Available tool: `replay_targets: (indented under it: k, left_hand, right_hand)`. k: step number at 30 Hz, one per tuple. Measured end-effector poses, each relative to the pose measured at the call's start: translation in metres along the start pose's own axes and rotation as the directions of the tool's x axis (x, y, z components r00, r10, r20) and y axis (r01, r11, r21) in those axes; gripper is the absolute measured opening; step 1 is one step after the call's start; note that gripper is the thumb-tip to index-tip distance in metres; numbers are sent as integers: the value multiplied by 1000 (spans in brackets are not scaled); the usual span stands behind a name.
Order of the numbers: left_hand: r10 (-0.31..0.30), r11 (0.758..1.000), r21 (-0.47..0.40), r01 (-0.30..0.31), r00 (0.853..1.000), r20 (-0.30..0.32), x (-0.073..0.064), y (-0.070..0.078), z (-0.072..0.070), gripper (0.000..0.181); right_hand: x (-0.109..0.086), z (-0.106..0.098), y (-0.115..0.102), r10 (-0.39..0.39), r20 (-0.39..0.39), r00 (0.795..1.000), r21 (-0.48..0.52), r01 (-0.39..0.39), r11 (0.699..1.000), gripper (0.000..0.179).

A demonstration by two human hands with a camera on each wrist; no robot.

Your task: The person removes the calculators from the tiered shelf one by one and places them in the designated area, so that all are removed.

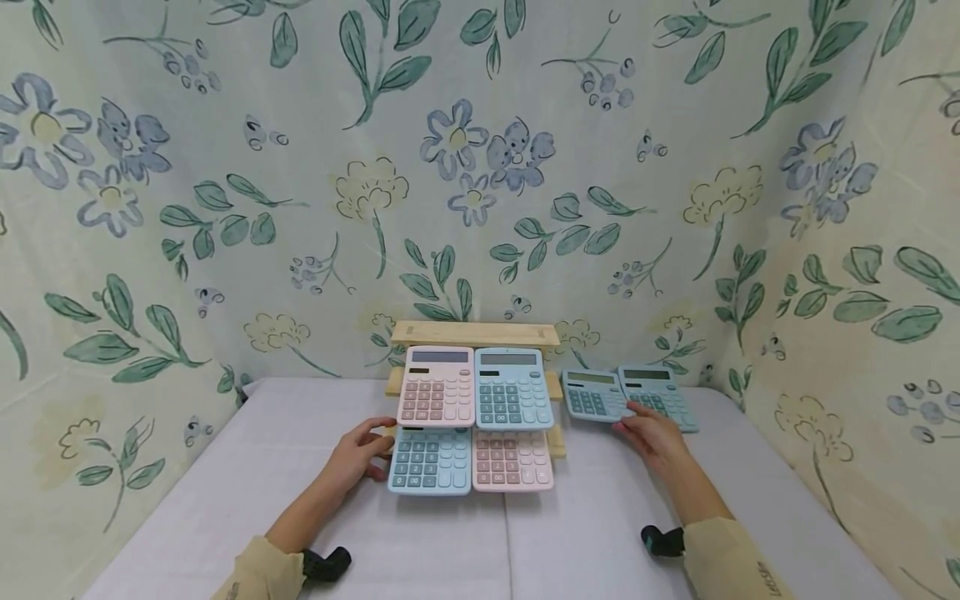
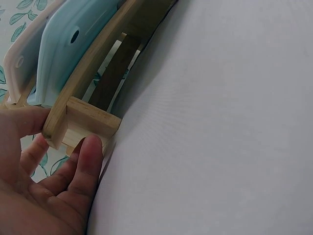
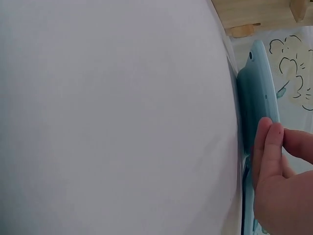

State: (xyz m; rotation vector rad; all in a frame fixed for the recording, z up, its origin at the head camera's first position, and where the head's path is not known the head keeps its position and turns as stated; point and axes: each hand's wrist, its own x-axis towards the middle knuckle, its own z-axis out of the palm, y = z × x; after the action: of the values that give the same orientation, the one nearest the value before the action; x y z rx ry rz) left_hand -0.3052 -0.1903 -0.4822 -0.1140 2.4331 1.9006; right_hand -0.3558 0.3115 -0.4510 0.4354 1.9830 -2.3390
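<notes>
A wooden stand (image 1: 476,334) carries two tiers of calculators. On top are a pink calculator (image 1: 437,387) and a blue calculator (image 1: 513,388); below them are another blue calculator (image 1: 429,461) and another pink calculator (image 1: 513,461). At the stand's left side, my left hand (image 1: 358,454) grips the wooden end (image 2: 93,115) between thumb and fingers. To the right of the stand, my right hand (image 1: 657,435) pinches the lower right edge of a blue calculator (image 1: 592,395), its back (image 3: 254,93) partly showing in the right wrist view. A further blue calculator (image 1: 660,395) lies beside it, partly behind that hand.
White cloth (image 1: 465,550) covers the table, with a seam running toward me. A floral curtain (image 1: 480,167) hangs behind the stand and along both sides. Black straps (image 1: 326,565) sit at both wrists.
</notes>
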Motion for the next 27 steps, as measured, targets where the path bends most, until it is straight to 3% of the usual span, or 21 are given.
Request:
replay_targets:
  k: [9, 27]
  left_hand:
    - [11, 1000, 2, -11, 1000, -1, 0, 0, 0, 41]
    - [5, 1000, 19, -5, 1000, -4, 2, -2, 0, 41]
  right_hand:
    - [3, 4, 2, -17, -108, 994, -83, 8, 997, 66]
    - [-15, 0, -9, 80, -102, 992, -208, -100, 973, 73]
